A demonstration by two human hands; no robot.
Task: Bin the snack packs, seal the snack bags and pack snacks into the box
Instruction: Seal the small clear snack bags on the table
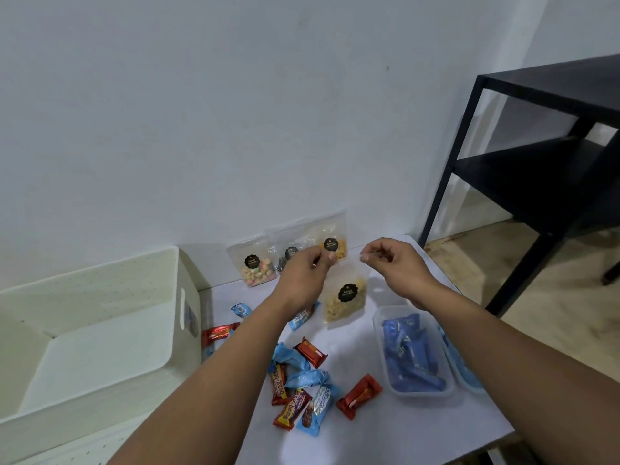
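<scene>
A white worktop (385, 427) stands against a pale wall, with a black metal shelf unit (550, 156) to its right. On the left sits one large cream box (100, 330), open at the top. On the right are two clear plastic tubs: the nearer tub (414, 354) holds dark blue snack packs, and the second tub (461, 367), partly hidden behind the right forearm, holds lighter blue ones. Three clear snack bags with round black labels lean against the wall: one of pastel sweets (255, 263), a middle one (291, 251) partly hidden, and one of yellow snacks (332, 239). A fourth bag (345, 298), filled with pale yellow pieces, hangs in the air above the worktop. The left hand (303, 273) pinches its top left corner; the right hand (391, 263) pinches its top right edge, each grip closed on the clear plastic. Loose packs (302, 380) lie scattered mid-worktop: about five red and roughly six light blue, some overlapping or partly hidden.
</scene>
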